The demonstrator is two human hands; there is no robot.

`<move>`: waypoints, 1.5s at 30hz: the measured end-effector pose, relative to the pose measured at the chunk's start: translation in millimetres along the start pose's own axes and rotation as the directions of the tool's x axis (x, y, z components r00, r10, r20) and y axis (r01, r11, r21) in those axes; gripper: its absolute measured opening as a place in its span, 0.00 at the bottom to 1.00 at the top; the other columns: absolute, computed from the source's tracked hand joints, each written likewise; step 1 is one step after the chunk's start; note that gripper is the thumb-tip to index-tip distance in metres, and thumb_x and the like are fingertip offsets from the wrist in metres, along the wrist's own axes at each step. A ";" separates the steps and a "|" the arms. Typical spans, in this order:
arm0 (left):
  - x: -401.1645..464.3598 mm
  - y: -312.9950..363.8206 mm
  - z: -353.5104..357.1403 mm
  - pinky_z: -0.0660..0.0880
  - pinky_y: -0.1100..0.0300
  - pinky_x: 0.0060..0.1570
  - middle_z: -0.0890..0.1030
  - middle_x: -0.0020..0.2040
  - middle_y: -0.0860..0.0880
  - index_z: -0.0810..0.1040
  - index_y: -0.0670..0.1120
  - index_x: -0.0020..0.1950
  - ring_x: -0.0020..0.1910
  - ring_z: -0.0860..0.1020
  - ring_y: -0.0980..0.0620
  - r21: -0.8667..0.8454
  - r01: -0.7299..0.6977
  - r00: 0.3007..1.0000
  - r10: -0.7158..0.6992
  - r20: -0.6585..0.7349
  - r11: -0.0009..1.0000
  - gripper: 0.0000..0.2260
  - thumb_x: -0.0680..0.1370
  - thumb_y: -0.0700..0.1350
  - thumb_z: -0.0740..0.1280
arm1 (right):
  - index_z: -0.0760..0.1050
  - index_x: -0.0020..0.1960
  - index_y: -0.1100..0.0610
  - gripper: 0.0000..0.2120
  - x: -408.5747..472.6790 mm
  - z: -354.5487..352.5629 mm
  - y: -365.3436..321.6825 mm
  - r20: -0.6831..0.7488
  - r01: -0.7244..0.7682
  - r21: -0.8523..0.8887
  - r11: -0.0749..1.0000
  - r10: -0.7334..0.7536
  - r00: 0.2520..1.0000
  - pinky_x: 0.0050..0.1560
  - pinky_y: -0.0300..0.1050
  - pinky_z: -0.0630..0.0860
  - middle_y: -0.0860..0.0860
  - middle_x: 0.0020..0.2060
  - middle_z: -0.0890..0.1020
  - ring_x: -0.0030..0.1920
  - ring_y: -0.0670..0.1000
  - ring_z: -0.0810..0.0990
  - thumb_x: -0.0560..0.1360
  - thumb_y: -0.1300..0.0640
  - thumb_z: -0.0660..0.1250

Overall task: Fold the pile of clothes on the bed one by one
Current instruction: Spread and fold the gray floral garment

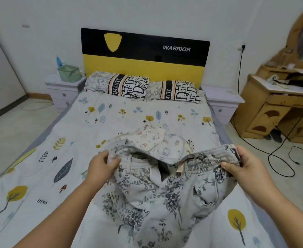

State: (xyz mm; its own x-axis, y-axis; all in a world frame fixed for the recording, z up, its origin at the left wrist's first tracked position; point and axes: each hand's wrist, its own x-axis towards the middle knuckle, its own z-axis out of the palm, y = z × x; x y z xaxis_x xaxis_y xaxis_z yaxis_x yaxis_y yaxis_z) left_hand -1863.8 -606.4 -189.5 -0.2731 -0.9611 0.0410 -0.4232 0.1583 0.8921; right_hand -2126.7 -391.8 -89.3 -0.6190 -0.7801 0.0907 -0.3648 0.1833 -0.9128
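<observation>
A pair of grey floral trousers is held up by its waistband over the near end of the bed, the fly open at the middle and the legs hanging down in loose folds toward the camera. The left hand grips the left end of the waistband, fingers curled round the fabric with the thumb pressing on the front. The right hand pinches the right end of the waistband, thumb on the near side and fingers wrapped behind the bunched cloth. Just beyond the trousers, between the two hands and farther up the bed, lies a crumpled cream garment with small cartoon prints, resting on the leaf-and-tree patterned bedcover. Two pillows with black lettering lean at the head of the bed, against a black and yellow headboard marked "WARRIOR". A white nightstand stands to the left with a green box on it, and a wooden dresser stands at the right, with black cables trailing over the floor beside it.
</observation>
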 end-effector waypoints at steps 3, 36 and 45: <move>10.6 43.3 -19.3 0.64 0.58 0.32 0.71 0.24 0.53 0.73 0.42 0.31 0.27 0.69 0.53 0.012 -0.103 0.995 0.103 -0.011 0.995 0.14 0.74 0.44 0.70 | 0.74 0.48 0.52 0.13 3.7 -3.7 -16.9 -0.057 0.032 -0.052 0.998 -0.035 0.998 0.53 0.57 0.75 0.53 0.47 0.82 0.51 0.55 0.80 0.73 0.70 0.66; -129.1 378.9 -264.5 0.71 0.55 0.45 0.78 0.43 0.45 0.80 0.42 0.51 0.42 0.74 0.50 0.290 -0.446 0.649 0.530 -0.546 0.846 0.16 0.75 0.55 0.68 | 0.76 0.57 0.60 0.11 -71.2 -151.2 -295.8 -0.480 0.526 -0.079 0.847 -0.495 0.725 0.50 0.51 0.75 0.56 0.46 0.79 0.47 0.53 0.77 0.75 0.64 0.63; -170.6 378.6 -309.6 0.66 0.56 0.39 0.76 0.39 0.43 0.77 0.41 0.41 0.38 0.71 0.48 0.287 -0.399 0.687 0.491 -0.535 0.871 0.18 0.74 0.57 0.67 | 0.77 0.54 0.56 0.09 -138.2 -156.2 -341.7 -0.500 0.588 -0.086 0.804 -0.545 0.672 0.46 0.46 0.76 0.58 0.48 0.80 0.41 0.51 0.78 0.75 0.59 0.62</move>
State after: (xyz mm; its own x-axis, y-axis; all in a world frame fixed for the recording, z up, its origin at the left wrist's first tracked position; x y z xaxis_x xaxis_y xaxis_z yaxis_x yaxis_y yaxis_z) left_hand -1710.0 -452.6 280.6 0.0663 -0.7039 0.7072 -0.5076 0.5864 0.6313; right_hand -2025.1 -253.2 272.3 -0.5653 -0.3251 0.7581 -0.7174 -0.2598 -0.6464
